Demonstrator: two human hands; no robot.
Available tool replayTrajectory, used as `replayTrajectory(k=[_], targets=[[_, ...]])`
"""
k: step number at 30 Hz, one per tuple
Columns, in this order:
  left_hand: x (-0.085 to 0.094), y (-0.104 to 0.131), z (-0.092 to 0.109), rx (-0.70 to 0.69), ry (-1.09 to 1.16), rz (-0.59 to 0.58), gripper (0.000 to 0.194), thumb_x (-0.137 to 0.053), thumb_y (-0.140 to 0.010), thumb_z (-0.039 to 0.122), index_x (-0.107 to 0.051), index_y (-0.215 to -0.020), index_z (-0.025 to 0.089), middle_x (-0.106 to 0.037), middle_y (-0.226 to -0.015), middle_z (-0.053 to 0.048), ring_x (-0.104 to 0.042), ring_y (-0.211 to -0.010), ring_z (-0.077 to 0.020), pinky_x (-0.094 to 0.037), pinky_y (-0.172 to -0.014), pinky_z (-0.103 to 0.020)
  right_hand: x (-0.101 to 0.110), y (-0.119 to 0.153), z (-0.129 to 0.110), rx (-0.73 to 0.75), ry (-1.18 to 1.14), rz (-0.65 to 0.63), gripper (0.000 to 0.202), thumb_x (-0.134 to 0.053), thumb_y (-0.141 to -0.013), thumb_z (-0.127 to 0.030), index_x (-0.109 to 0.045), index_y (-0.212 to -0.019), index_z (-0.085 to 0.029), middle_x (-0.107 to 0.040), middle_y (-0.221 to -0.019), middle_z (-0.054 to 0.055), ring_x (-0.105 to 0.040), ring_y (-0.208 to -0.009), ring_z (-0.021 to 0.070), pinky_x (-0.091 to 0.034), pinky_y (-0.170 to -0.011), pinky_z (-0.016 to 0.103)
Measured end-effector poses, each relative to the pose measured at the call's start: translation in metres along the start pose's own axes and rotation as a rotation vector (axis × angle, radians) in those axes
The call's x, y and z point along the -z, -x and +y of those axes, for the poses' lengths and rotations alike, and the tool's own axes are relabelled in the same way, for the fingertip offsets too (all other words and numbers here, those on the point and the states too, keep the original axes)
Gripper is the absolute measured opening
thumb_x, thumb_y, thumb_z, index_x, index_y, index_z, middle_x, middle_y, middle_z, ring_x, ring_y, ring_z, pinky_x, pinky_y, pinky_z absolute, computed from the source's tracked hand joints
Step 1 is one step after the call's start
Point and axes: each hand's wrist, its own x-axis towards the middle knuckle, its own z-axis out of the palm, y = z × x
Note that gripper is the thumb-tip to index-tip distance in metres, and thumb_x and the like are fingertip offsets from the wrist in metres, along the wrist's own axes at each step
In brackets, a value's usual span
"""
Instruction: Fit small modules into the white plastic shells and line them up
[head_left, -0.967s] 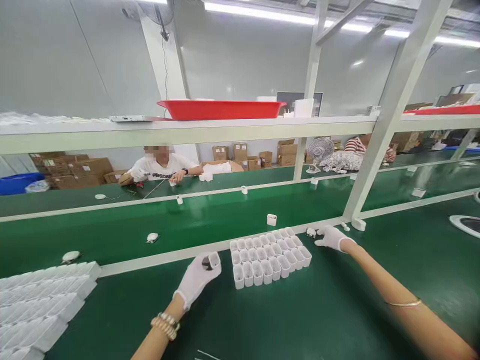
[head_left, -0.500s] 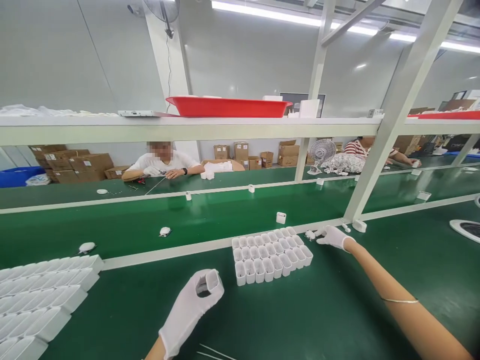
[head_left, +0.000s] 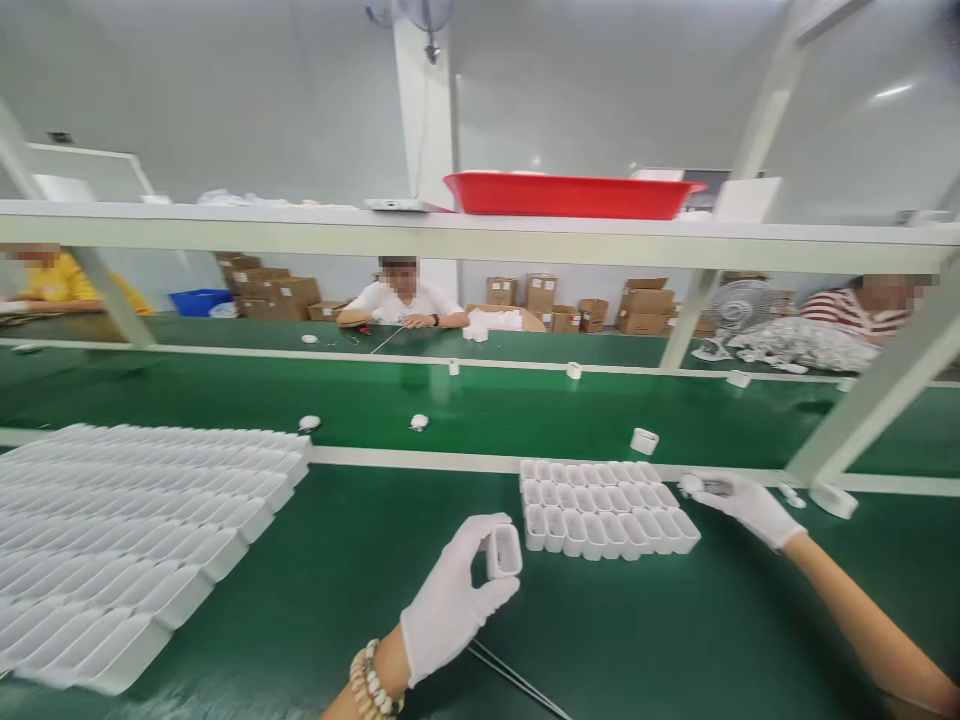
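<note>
My left hand (head_left: 461, 595), in a white glove, grips a white hollow cup (head_left: 504, 552) between thumb and fingers, its opening facing up toward me. To its right, several like cups stand packed in rows as a block (head_left: 607, 508) on the green table. My right hand (head_left: 742, 505), gloved too, is just right of that block, its fingers closed on a small white part (head_left: 691, 485). Below my left hand lie thin metal rods (head_left: 517, 680).
A large array of white cups (head_left: 135, 540) covers the left side. Across the green belt (head_left: 360, 395) sit small white parts, and two are near the right post (head_left: 862, 400). A red tray (head_left: 570, 195) rests on the overhead shelf. People sit beyond.
The view has turned left, showing more of the cup array and a person in yellow. My left hand still holds its cup, now tilted differently; my right fingers have closed on the small part.
</note>
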Motion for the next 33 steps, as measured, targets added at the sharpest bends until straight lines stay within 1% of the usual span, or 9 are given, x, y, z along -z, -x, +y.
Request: replayTrajectory(k=[3,6,9,12,13,15,20,25,33], targets=[[-0.002,0.004,0.004,-0.05,-0.107,0.047,0.054,-0.066,-0.073,0.009,-0.054,-0.123,0.026,-0.057,-0.129,-0.008,-0.055,-0.12,-0.025,-0.043,-0.106,-0.045,0.01,-0.005,-0.016,-0.024,-0.212,-0.044,0.038,-0.074,-0.073,-0.043,-0.07,-0.095,-0.012,-0.075,-0.096,0.018,-0.072,-0.09,0.028,-0.057,-0.078,0.03],[-0.002,0.007,0.004,-0.135,-0.217,0.081,0.054,-0.065,-0.075,0.008,-0.054,-0.124,0.028,-0.057,-0.129,-0.008,-0.056,-0.119,-0.0244,-0.049,-0.101,-0.042,0.008,0.001,-0.056,-0.006,-0.357,-0.046,0.046,-0.074,-0.074,-0.046,-0.065,-0.107,-0.017,-0.072,-0.109,0.017,-0.068,-0.102,0.0277,-0.054,-0.088,0.032],[0.0,0.011,0.002,-0.271,-0.335,0.119,0.058,-0.065,-0.076,0.01,-0.051,-0.128,0.03,-0.059,-0.127,-0.008,-0.059,-0.115,-0.0243,-0.053,-0.096,-0.04,-0.014,0.031,-0.121,0.094,-0.466,-0.157,0.049,-0.083,-0.067,-0.036,-0.067,-0.11,-0.021,-0.073,-0.105,0.014,-0.068,-0.101,0.0288,-0.056,-0.089,0.035],[0.003,0.015,0.002,-0.38,-0.401,0.181,0.06,-0.067,-0.076,0.012,-0.048,-0.13,0.029,-0.063,-0.121,-0.008,-0.062,-0.109,-0.024,-0.056,-0.091,-0.038,-0.047,0.073,-0.185,0.188,-0.473,-0.313,0.042,-0.081,-0.07,-0.034,-0.068,-0.109,-0.024,-0.076,-0.093,0.008,-0.072,-0.079,0.0247,-0.063,-0.072,0.035],[0.005,0.016,0.003,-0.406,-0.409,0.197,0.059,-0.068,-0.076,0.014,-0.047,-0.13,0.029,-0.064,-0.119,-0.008,-0.063,-0.107,-0.0237,-0.057,-0.089,-0.037,-0.056,0.086,-0.201,0.236,-0.455,-0.413,0.041,-0.078,-0.074,-0.033,-0.067,-0.113,-0.026,-0.076,-0.093,0.006,-0.072,-0.078,0.0229,-0.063,-0.076,0.036],[0.008,0.016,0.005,-0.45,-0.406,0.217,0.058,-0.071,-0.076,0.018,-0.048,-0.129,0.028,-0.066,-0.114,-0.008,-0.064,-0.103,-0.0231,-0.057,-0.087,-0.036,-0.072,0.104,-0.221,0.303,-0.376,-0.455,0.037,-0.075,-0.077,-0.03,-0.067,-0.113,-0.028,-0.076,-0.092,0.003,-0.072,-0.075,0.02,-0.063,-0.077,0.035],[0.011,0.016,0.012,-0.463,-0.379,0.218,0.059,-0.073,-0.076,0.022,-0.047,-0.128,0.027,-0.066,-0.11,-0.007,-0.065,-0.1,-0.022,-0.057,-0.085,-0.034,-0.086,0.116,-0.226,0.388,-0.355,-0.39,0.037,-0.075,-0.075,-0.024,-0.067,-0.11,-0.034,-0.076,-0.095,-0.002,-0.073,-0.078,0.0196,-0.065,-0.068,0.029],[0.01,0.017,0.017,-0.443,-0.377,0.205,0.054,-0.072,-0.078,0.024,-0.047,-0.126,0.027,-0.066,-0.106,-0.007,-0.065,-0.098,-0.0211,-0.056,-0.085,-0.033,-0.088,0.115,-0.227,0.47,-0.336,-0.349,0.037,-0.071,-0.075,-0.017,-0.068,-0.109,-0.034,-0.077,-0.089,-0.004,-0.072,-0.067,0.0178,-0.065,-0.062,0.028],[0.01,0.016,0.018,-0.428,-0.38,0.172,0.053,-0.069,-0.08,0.02,-0.045,-0.126,0.027,-0.065,-0.108,-0.006,-0.063,-0.1,-0.0206,-0.055,-0.087,-0.033,-0.097,0.118,-0.223,0.564,-0.271,-0.325,0.058,-0.068,-0.078,-0.01,-0.055,-0.122,-0.045,-0.074,-0.094,-0.01,-0.071,-0.07,0.0123,-0.062,-0.065,0.023]])
